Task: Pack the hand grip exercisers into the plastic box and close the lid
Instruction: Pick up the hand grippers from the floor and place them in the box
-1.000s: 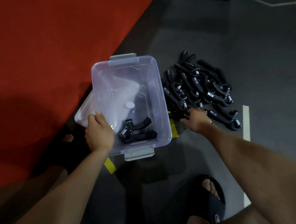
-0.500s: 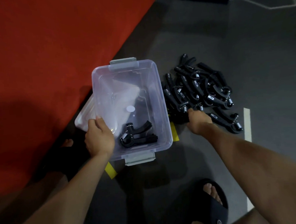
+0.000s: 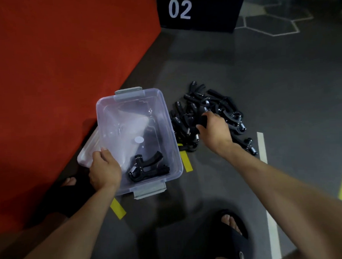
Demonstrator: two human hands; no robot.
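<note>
On the dark floor beside a red mat (image 3: 54,76) sits the clear plastic box (image 3: 166,117), open, with grey latches at its near and far ends; its lid (image 3: 86,151) lies tucked under or against the box's left side, partly hidden, so closing is plainly a late step. Two or so hand grip exercisers (image 3: 146,167) already lie at the near end of the box bottom; the rest form a tangled black pile (image 3: 214,109) on the floor just beside the box's right wall, near enough that each transfer is a short reach.

The left hand (image 3: 104,168) curls over the box's near left rim, fingers closed on the edge, probably to stop the light box sliding while things drop in; the right hand (image 3: 213,129) reaches into the pile with fingers bent around a black handle (image 3: 202,120), the grasp looks partly closed, though whether it has firm hold or is only gathering I cannot tell.

Judging by the nearly bare box and the large pile, packing has scarcely begun; the springs and hooked handles look likely to snag one another, so a lift may drag neighbours along. A sandalled foot (image 3: 234,237) and yellow tape marks (image 3: 185,161) lie near the box; a black block (image 3: 199,9) marked 02 stands well away.
</note>
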